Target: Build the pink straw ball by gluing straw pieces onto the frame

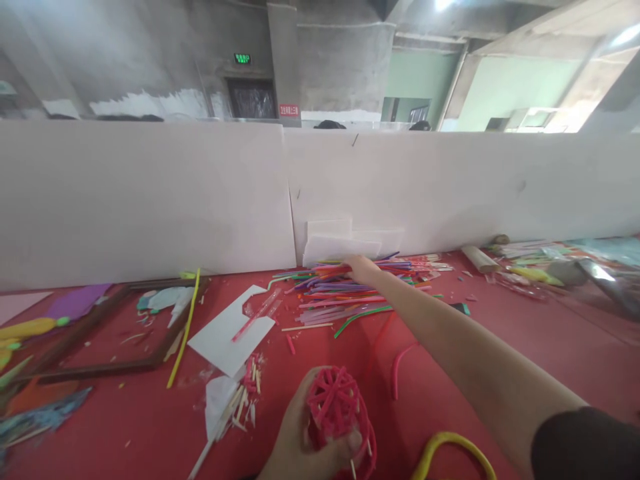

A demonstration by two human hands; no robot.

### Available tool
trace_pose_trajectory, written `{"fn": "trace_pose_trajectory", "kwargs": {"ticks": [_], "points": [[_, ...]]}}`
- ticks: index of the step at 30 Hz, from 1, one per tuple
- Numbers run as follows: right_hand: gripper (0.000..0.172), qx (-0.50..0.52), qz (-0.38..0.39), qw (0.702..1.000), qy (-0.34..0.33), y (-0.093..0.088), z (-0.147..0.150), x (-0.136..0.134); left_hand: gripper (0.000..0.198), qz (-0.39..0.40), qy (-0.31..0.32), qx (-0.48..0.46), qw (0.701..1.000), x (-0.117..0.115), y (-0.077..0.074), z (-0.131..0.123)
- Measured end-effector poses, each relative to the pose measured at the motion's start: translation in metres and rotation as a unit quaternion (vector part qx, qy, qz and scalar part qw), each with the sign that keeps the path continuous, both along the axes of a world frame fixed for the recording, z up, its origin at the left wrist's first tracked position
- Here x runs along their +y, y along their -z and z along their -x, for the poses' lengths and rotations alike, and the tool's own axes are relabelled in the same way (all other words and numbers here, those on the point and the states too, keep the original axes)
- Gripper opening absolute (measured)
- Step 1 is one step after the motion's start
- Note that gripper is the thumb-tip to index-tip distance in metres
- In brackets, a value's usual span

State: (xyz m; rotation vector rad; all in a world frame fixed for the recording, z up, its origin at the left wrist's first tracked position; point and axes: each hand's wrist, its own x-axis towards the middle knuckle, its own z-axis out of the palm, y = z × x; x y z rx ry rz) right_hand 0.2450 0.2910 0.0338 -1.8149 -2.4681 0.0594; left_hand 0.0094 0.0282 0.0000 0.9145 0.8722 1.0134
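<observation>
Near the front edge, my left hand (305,437) is wrapped round a pinkish-red craft piece of fuzzy stems (334,397). Its top forms a spoked wheel, and a thin pale stick pokes out by my thumb. My right hand (361,270) reaches far forward onto a pile of coloured fuzzy craft stems (330,300), mostly orange, red, purple and green. Its fingertips are lost among the stems, so I cannot tell whether they grip any. A loose pink stem (397,373) and a bent yellow stem (450,437) lie under my right forearm.
Left stand a brown frame (100,368), a yellow stem (184,330) and a white sheet (227,347), with cut sticks (243,403) nearer me. A cardboard tube (480,259) and plastic-wrapped supplies (555,267) lie right. A white partition (150,200) closes off the back.
</observation>
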Motion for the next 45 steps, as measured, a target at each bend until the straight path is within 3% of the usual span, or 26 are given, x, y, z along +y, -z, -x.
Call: {"fn": "trace_pose_trajectory", "kwargs": {"ticks": [5, 10, 23, 27, 30, 33, 39, 45], "points": [[0.034, 0.016, 0.005, 1.0, 0.021, -0.023, -0.021, 0.021, 0.069, 0.008, 0.013, 0.01, 1.0, 0.002, 0.0, 0.0], [0.035, 0.025, 0.017, 0.999, 0.012, -0.042, -0.03, 0.032, 0.065, -0.045, 0.011, 0.038, 0.998, 0.006, 0.0, 0.0], [0.036, -0.013, -0.012, 1.0, -0.005, -0.049, -0.024, 0.026, 0.066, -0.027, 0.035, 0.022, 0.999, 0.006, 0.006, 0.001], [0.035, -0.042, 0.028, 0.998, -0.033, -0.047, -0.016, 0.016, 0.068, -0.029, 0.017, 0.032, 0.999, 0.005, 0.007, 0.002], [0.034, -0.064, 0.069, 0.993, -0.074, -0.038, -0.01, 0.008, 0.073, 0.013, 0.014, 0.016, 1.0, 0.002, 0.006, 0.002], [0.036, -0.075, 0.063, 0.991, -0.09, -0.026, -0.009, 0.001, 0.073, 0.032, 0.006, 0.006, 0.999, 0.001, 0.004, 0.001], [0.038, -0.078, 0.02, 0.995, -0.064, -0.013, -0.017, -0.004, 0.06, 0.015, 0.017, 0.013, 1.0, 0.004, -0.003, 0.002], [0.033, -0.074, 0.035, 0.996, -0.036, -0.019, -0.021, -0.003, 0.068, 0.026, -0.01, 0.021, 0.999, 0.001, 0.0, 0.001]]}}
